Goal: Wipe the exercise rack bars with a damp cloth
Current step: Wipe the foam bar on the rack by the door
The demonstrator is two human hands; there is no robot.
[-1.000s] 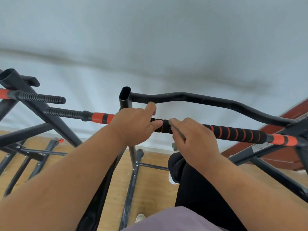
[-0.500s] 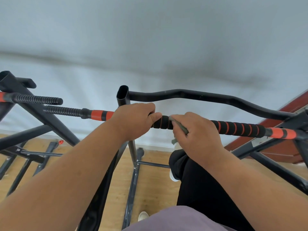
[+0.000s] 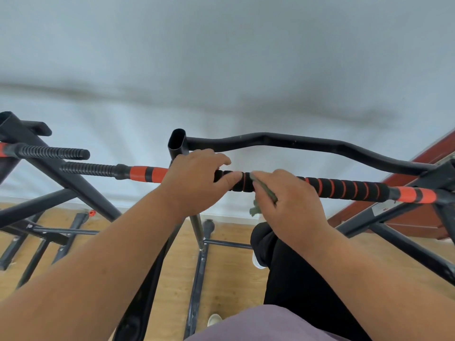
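The right hand [image 3: 293, 203], at centre right of the frame, curls its fingers over a black foam-padded horizontal bar with orange spiral stripes [image 3: 344, 188] and pinches a small grey-green damp cloth [image 3: 263, 193] against it; a crumpled end of the cloth hangs just below the bar. The left hand [image 3: 197, 180], immediately to the left, grips the same bar with its thumb pressed along the foam and its fingers hooked over the top, partly loosened. The two hands lie close together, a short bare length of foam between them. Left of the left hand the bar shows orange and black bands, then a ribbed black section. Behind it, a curved black steel tube [image 3: 307, 143] crosses the upper middle. Black frame legs [image 3: 197, 267] descend to a wooden floor [image 3: 226, 279] at the bottom.
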